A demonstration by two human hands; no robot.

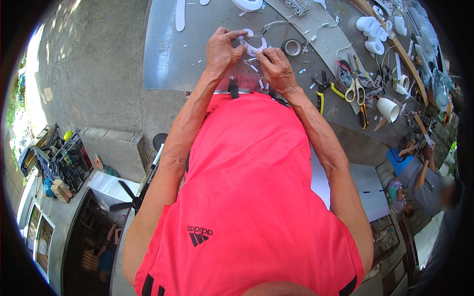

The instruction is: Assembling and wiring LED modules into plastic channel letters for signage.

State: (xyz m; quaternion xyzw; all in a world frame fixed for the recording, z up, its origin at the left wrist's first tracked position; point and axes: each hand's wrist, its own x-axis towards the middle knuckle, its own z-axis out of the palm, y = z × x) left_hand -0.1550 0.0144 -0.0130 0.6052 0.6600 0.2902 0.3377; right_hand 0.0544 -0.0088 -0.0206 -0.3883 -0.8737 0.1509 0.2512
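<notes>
A flat white curved piece (pixel 260 47), shaped like a letter C, lies between my hands over the grey metal sheet (pixel 165 59). My left hand (pixel 222 51) pinches it at its left side with thumb and forefinger. At its lower edge, my right hand (pixel 278 70) is closed with thumb and fingertips on something small I cannot make out. Thin white wires (pixel 269 25) run from the curved piece toward the back. Small white strips and offcuts are scattered beneath both hands. Just right of my right hand rests a roll of dark tape (pixel 292 48).
Yellow-and-black pliers (pixel 326 89), scissors (pixel 355 91) and a white cup-shaped part (pixel 387 109) lie to the right. White rounded parts (pixel 374 34) and a long wooden strip (pixel 407 56) are farther right. Another person (pixel 427 180) works at the right edge.
</notes>
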